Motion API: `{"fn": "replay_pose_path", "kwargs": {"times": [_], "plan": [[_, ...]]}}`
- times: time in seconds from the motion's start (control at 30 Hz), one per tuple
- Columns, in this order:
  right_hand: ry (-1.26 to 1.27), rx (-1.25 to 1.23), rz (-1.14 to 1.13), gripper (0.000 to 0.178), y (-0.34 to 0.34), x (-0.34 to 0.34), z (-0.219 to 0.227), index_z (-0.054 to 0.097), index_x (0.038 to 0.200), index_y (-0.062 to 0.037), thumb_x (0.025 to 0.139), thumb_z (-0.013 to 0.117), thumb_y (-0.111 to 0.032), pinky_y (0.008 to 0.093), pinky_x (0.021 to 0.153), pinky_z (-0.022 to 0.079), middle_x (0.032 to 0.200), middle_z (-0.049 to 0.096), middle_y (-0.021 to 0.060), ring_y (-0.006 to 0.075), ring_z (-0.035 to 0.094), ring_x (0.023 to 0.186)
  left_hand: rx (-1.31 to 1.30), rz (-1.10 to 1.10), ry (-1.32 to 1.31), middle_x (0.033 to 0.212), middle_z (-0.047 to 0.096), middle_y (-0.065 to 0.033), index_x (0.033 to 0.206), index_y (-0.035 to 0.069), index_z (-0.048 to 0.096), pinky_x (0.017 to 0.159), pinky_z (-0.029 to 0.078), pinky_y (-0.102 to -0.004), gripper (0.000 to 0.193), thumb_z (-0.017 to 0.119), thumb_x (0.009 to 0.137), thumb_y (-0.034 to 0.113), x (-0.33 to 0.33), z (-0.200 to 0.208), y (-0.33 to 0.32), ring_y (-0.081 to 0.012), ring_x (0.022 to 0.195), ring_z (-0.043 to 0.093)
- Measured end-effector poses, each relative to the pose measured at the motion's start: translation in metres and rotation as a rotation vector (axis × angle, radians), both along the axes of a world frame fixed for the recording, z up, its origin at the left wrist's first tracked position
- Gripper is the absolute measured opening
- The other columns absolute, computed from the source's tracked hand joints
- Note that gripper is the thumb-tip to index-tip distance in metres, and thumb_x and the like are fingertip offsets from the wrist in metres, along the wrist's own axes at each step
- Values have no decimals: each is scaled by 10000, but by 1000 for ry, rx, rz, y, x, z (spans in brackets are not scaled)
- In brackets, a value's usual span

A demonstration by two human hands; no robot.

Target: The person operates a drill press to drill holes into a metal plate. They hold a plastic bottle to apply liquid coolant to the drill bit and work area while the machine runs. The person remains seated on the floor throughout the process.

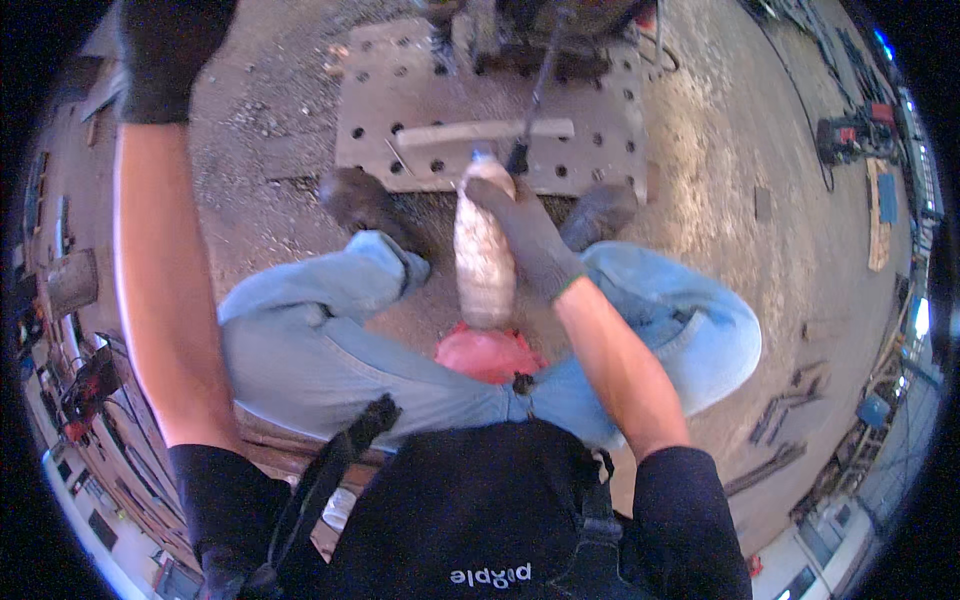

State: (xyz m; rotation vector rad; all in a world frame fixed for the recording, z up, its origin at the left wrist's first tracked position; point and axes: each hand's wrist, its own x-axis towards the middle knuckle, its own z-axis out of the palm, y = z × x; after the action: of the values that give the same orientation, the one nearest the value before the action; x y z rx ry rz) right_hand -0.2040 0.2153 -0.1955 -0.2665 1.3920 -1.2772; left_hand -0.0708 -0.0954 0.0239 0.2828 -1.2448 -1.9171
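Note:
My right hand [535,240], in a grey glove, is closed round the upper part of a whitish, crinkled plastic bottle [484,275] with a blue cap. The bottle stands nearly in line with my body, between my knees, its cap end pointing away from me. Stretched out to the far left is my left arm; the left hand [172,55], in a dark glove, is partly cut off by the picture's rim, and its fingers are hidden. Below the bottle, between my thighs, lies a red rounded thing [488,356] whose kind I cannot make out.
Ahead lies a metal plate [460,90] full of round holes, with a flat metal strip [485,132] on it. A thin dark rod [545,85] slants down to its near edge. Dark machinery [570,30] stands at the back. Metal pieces [785,415] lie on the right floor.

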Motion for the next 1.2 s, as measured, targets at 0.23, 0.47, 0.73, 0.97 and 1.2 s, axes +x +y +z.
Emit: {"fn": "replay_pose_path", "kwargs": {"times": [0.23, 0.47, 0.73, 0.97, 1.2], "plan": [[13, 3, 30, 627, -7, 4, 40, 473, 1258, 9, 815, 748, -339, 323, 769, 533, 1043, 604, 86, 170, 617, 871, 123, 138, -105, 781, 610, 39, 1093, 60, 604, 418, 366, -194, 392, 522, 922, 404, 2, 2, 13, -51, 489, 456], [-151, 13, 0, 546, -5, 8, 30, 499, 1213, -4, 834, 726, -326, 312, 628, 546, 919, 606, 79, 152, 628, 718, 108, 172, -123, 787, 610, 37, 1075, 76, 606, 440, 403, -221, 406, 557, 899, 439, 0, 5, 22, -68, 502, 481], [-260, 129, 17, 528, -4, 0, 10, 506, 1209, -15, 855, 699, -355, 307, 616, 539, 860, 611, 55, 140, 614, 668, 70, -65, 57, 1287, 594, -101, 1190, 50, 553, 521, 412, -241, 351, 456, 968, 305, 16, -15, -11, -99, 639, 481], [-137, -30, -38, 622, -4, 6, 29, 454, 1290, 0, 836, 739, -315, 318, 749, 539, 1033, 609, 88, 171, 625, 854, 80, 67, -49, 1288, 600, -78, 1185, 59, 553, 510, 397, -223, 346, 434, 974, 306, 10, -7, 3, -87, 629, 466], [185, -123, 19, 741, -4, 6, 26, 384, 1344, 28, 806, 770, -306, 334, 871, 508, 1171, 575, 120, 193, 595, 1018, 110, -64, -14, 1137, 652, -51, 1247, 33, 531, 484, 361, -215, 394, 440, 971, 300, 14, -10, -7, -81, 585, 419]]}}
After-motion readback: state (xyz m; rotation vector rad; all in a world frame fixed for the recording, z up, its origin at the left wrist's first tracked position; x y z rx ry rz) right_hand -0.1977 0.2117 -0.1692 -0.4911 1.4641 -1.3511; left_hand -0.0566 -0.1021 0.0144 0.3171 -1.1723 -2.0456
